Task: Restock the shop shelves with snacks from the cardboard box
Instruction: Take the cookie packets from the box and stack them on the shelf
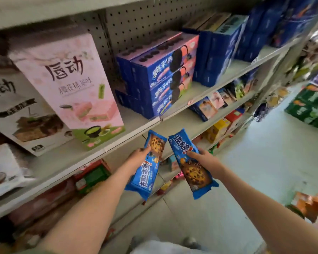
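Left hand [140, 155] grips left pack [145, 180]; right hand [205, 158] grips right pack [195, 173]; both packs in mid-air just before the shelf [134, 123]; I'd seat one at a time, labels outward, beside blue boxes [160, 77].

Upper shelf [134, 122]: narrow open gap between the pink box [72, 85] and stacked blue biscuit boxes [163, 77]. Lower shelf [180, 121]: bare stretch left of the small boxes [205, 108].

Grey shelving [226, 75] with pegboard back [136, 24], pale floor [264, 158]
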